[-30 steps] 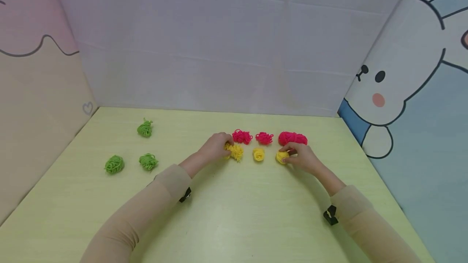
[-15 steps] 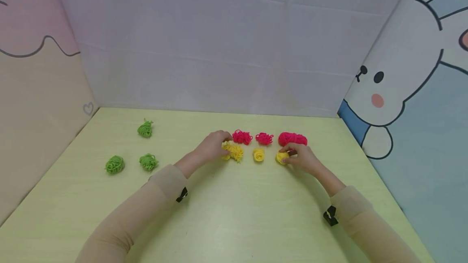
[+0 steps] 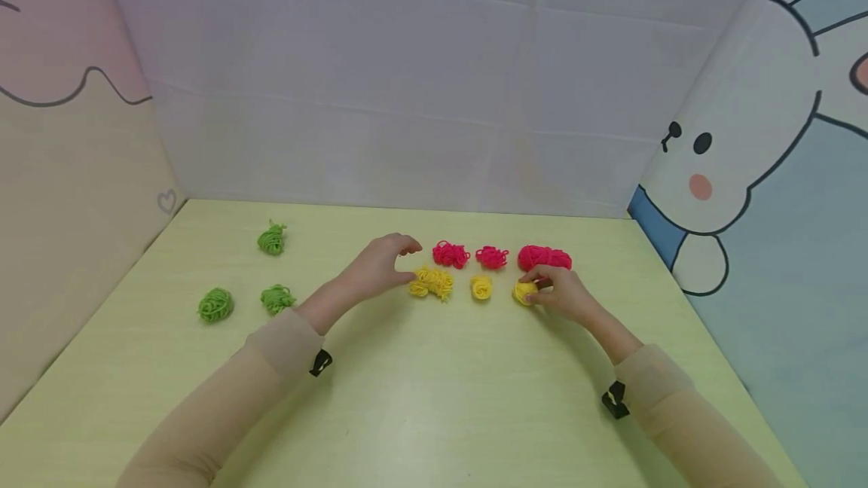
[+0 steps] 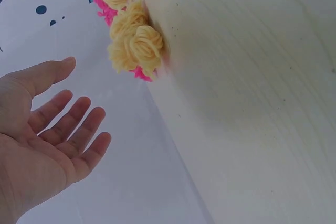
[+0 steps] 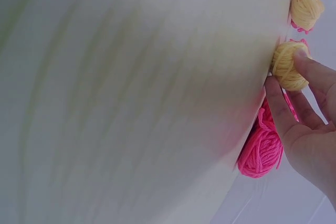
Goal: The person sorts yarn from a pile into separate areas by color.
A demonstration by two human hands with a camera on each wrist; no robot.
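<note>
My left hand (image 3: 376,266), thumb and fingers spread apart, hovers just left of a loose yellow yarn bundle (image 3: 432,282); the left wrist view shows its bare palm (image 4: 47,150). My right hand (image 3: 563,292) pinches a small yellow yarn ball (image 5: 287,66) at the right end of the yellow row. Between the two hands lies another yellow yarn ball (image 3: 481,287). Behind this row are a pink yarn bundle (image 3: 450,254), a smaller pink bundle (image 3: 491,257) and an oblong pink skein (image 3: 545,257), the last partly hidden by the right hand.
On the left of the pale table (image 3: 407,413) sit a green yarn ball (image 3: 215,306), a second green ball (image 3: 276,298) near my left forearm, and a third green one (image 3: 272,238) farther back. A white cloth wall (image 3: 407,96) borders the table's far edge.
My left hand has let go of the yellow yarn bundle and drawn back to the left, its fingers spreading. My right hand stays at its yellow ball.
</note>
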